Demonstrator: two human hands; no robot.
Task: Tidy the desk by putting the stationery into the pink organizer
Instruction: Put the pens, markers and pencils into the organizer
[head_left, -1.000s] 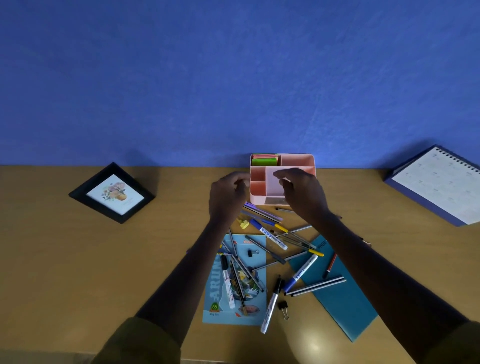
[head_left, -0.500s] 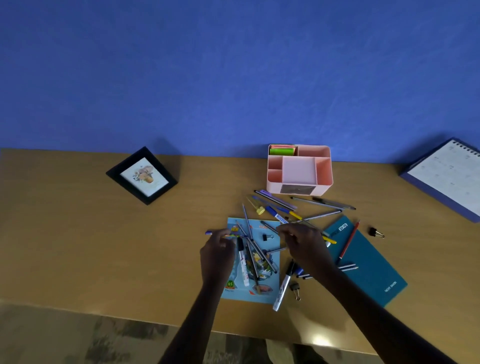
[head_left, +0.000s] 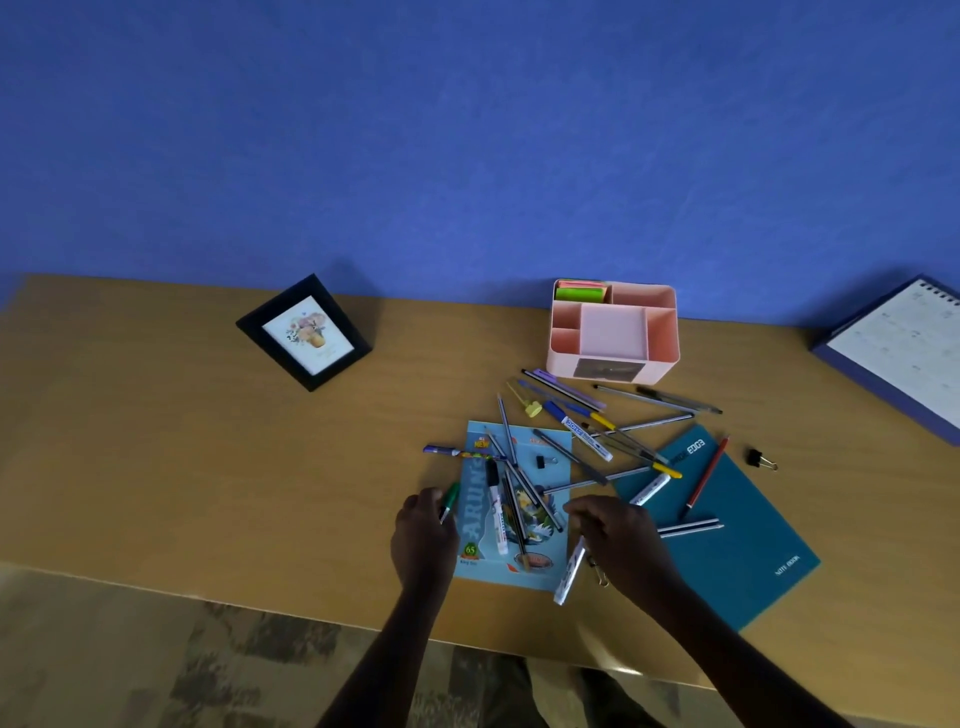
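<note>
The pink organizer (head_left: 613, 358) stands at the back of the desk against the blue wall, with green and orange sticky notes (head_left: 579, 292) in its rear left compartment. In front of it lie several pens, pencils and markers (head_left: 587, 439) scattered over a light blue booklet (head_left: 540, 566) and a teal notebook (head_left: 737, 561). My left hand (head_left: 423, 538) is closed on a green pen (head_left: 450, 499) at the booklet's left edge. My right hand (head_left: 621, 540) is closed on a white marker (head_left: 569, 574) near the booklet's right corner.
A black picture frame (head_left: 304, 332) leans at the back left. A desk calendar (head_left: 904, 353) stands at the far right. Black binder clips lie on the booklet (head_left: 543, 461) and right of the notebook (head_left: 761, 458). The desk's front edge (head_left: 311, 618) runs just below my hands.
My hands came back from the organizer toward the near side of the pile. The left hand has taken hold of a green pen and the right a white marker.
</note>
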